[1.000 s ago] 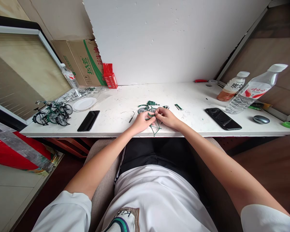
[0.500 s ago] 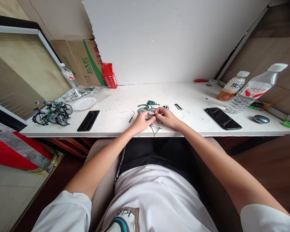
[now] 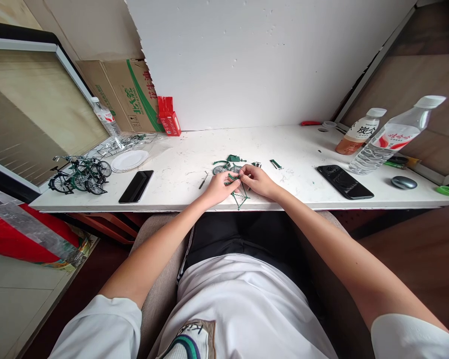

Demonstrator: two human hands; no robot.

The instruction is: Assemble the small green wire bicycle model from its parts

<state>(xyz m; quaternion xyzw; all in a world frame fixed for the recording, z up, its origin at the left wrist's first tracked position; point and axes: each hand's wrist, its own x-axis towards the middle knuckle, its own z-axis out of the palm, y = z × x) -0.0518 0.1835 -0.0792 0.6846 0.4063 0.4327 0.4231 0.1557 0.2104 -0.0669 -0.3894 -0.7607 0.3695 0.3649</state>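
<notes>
My left hand (image 3: 219, 188) and my right hand (image 3: 257, 181) meet at the front middle of the white table (image 3: 292, 149). Both pinch a small green model bicycle frame (image 3: 238, 194), whose thin tubes hang just past the table's front edge. Loose green parts (image 3: 232, 160) and a small wheel (image 3: 220, 170) lie just behind my fingers. A short green piece (image 3: 275, 164) rests to the right of them. A thin dark tool (image 3: 203, 180) lies to the left of my left hand.
Finished green model bicycles (image 3: 78, 174) stand at the left end, next to white paper plates (image 3: 129, 160) and a black phone (image 3: 136, 186). Another black phone (image 3: 344, 182), two bottles (image 3: 391, 135), a mouse (image 3: 403, 182) sit right. A cardboard box (image 3: 123, 94) and red carton (image 3: 169, 117) stand behind.
My hands keep their hold on the green frame with hardly any movement. The whole view has shifted slightly, as my head moved a little.
</notes>
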